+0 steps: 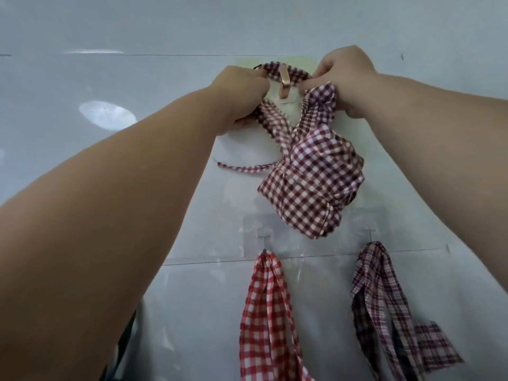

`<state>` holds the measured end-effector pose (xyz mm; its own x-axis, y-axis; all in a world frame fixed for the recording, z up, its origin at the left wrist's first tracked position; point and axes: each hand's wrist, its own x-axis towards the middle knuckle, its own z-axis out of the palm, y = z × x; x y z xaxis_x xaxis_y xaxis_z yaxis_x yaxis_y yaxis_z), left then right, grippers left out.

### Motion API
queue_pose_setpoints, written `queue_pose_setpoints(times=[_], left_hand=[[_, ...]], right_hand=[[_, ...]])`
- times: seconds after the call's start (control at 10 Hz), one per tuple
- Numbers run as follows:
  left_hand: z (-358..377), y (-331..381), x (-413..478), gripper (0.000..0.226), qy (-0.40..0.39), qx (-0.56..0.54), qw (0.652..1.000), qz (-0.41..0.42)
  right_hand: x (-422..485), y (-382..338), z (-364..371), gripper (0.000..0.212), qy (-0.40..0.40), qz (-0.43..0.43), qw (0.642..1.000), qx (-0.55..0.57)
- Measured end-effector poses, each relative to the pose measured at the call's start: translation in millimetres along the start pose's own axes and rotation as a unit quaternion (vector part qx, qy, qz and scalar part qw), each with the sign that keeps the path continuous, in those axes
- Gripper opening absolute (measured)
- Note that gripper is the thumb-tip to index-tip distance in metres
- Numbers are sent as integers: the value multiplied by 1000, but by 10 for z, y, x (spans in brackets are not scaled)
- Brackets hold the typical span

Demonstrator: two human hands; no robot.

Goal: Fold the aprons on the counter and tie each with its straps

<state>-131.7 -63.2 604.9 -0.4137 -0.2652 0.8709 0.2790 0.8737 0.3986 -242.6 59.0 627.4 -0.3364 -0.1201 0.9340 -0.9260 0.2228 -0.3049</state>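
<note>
Apron (308, 185) strap on hook (93, 79); left hand (242, 97) and right hand (349, 78) grip it.

Count on the wall (82, 188): three checked aprons. One maroon-check bundle (310, 182) hangs far, at centre; one red-check apron (264, 312) near left; one dark plaid apron (384, 303) near right. Three hooks: one copper hook (93, 81), two wire hooks (264, 242). Two hands: left hand (242, 97), right hand (346, 78).
</note>
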Motion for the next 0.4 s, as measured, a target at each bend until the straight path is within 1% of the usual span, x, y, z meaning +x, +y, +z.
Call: queue_pose_setpoints(times=[0.1, 0.2, 0.3, 0.4], left_hand=[[74, -23, -161, 29, -24, -13, 1000, -11], [146, -8, -309, 45, -61, 21, 998, -19], [134, 70, -533, 51, -85, 8, 996, -37], [8, 151, -756, 44, -30, -26, 999, -30]], right_hand=[[-213, 92, -94, 15, -67, -5, 997, -43], [-437, 124, -106, 23, -100, 12, 994, 45], [-656, 69, -124, 20, -66, 15, 992, 107], [-886, -20, -277, 26, -20, 39, 994, 97]])
